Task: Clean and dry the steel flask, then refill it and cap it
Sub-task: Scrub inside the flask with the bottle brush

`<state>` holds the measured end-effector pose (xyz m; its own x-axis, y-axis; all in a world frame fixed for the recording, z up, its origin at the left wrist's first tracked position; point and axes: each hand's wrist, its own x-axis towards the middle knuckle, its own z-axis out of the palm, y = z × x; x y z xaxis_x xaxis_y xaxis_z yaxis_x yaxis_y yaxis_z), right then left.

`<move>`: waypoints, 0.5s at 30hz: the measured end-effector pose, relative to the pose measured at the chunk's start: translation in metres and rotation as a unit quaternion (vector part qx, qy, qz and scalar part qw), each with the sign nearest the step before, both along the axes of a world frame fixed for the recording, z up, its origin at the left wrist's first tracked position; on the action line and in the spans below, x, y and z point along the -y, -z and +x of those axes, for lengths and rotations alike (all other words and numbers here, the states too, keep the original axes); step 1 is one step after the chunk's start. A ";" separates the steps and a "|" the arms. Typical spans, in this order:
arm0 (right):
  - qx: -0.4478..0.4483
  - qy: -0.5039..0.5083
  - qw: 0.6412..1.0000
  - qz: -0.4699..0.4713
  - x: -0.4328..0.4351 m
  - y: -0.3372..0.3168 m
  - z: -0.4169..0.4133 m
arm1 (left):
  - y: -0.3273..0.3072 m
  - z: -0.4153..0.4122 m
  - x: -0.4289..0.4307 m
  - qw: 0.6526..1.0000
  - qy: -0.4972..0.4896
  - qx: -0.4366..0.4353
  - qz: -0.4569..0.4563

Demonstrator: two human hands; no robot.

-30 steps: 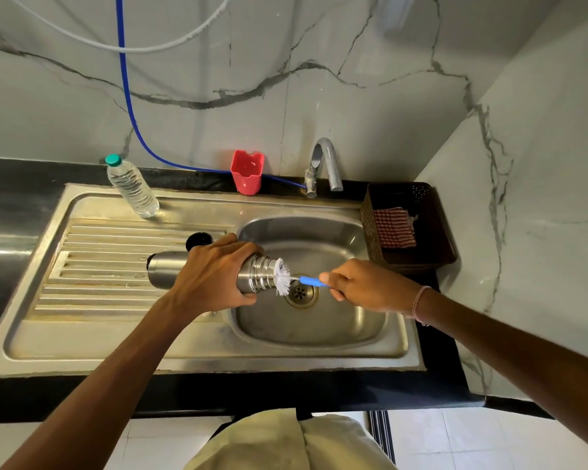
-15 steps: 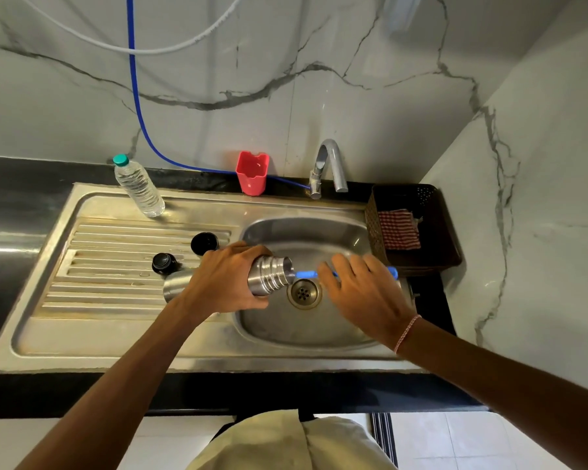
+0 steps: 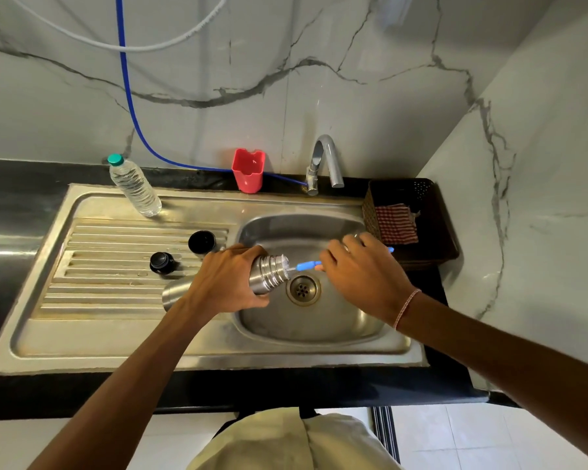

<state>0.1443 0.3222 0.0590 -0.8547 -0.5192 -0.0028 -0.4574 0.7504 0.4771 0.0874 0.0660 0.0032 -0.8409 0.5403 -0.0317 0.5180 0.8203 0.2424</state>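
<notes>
"While your left hand [image 3: 224, 283] wraps its fingers round the body of the steel flask [image 3: 269, 276], which lies on its side with the mouth out over the sink [image 3: 319, 228], your right hand [image 3: 360, 276] has its fingers curled over the blue handle of the bottle brush [image 3: 308, 265], bristles right at the mouth."

"So you're in the scrubbing stage, I'd judge; drying, refilling and capping are all ahead. Drive the brush straight along the flask's axis so its stem doesn't scrape the threaded neck, and twist as you push."

"Tip the mouth a little toward the drain [image 3: 302, 289], just beside it at five o'clock, so dirty water runs out and not back over your left fingers. Wet steel is likely slippery, so grip firmly. Whether the base touches the drainboard [image 3: 116, 266], I cannot tell."

"Around you: a black cap [image 3: 202, 241] and a knobbed black stopper [image 3: 162, 262] sit apart on that drainboard at ten o'clock from the drain. A plastic water bottle [image 3: 134, 188] stands further back the same way."

"At twelve o'clock is the tap [image 3: 323, 161], with a red cup [image 3: 248, 170] at eleven. At two o'clock a dark basket [image 3: 435, 225] holds a checked cloth [image 3: 396, 223] — probably for drying. Black counter [image 3: 21, 184] frames the steel, and a blue hose [image 3: 123, 79] hangs down the marble wall."
</notes>
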 end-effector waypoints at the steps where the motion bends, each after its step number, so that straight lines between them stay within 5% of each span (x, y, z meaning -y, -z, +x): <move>1: -0.014 -0.028 0.999 -0.008 0.002 0.002 0.003 | 0.000 0.001 0.002 1.000 -0.003 0.001 0.009; 5: 0.029 -0.048 0.994 -0.090 -0.006 0.001 0.009 | 0.002 0.008 0.011 1.000 0.009 -0.006 0.002; 7: 0.142 -0.010 0.983 -0.116 -0.015 -0.003 0.003 | 0.005 0.011 0.016 1.000 0.009 0.003 0.002; 10: 0.356 0.116 0.899 -0.226 -0.030 -0.012 -0.012 | 0.008 0.012 0.023 1.000 0.005 0.018 0.003; 11: 0.336 0.118 0.908 -0.221 -0.032 -0.013 -0.010 | 0.009 0.012 0.023 1.000 0.008 0.018 -0.002; 13: 0.153 0.045 0.978 -0.134 -0.031 -0.008 -0.003 | 0.009 0.012 0.022 1.000 0.004 0.021 -0.012; 15: 0.038 0.013 0.997 -0.061 -0.021 -0.010 0.005 | 0.009 0.010 0.020 1.000 -0.013 0.027 -0.008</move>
<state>0.1491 0.3437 0.0693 -0.8673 -0.4978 -0.0057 -0.4687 0.8127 0.3462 0.0970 0.0465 -0.0055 -0.8515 0.5174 -0.0856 0.4832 0.8374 0.2554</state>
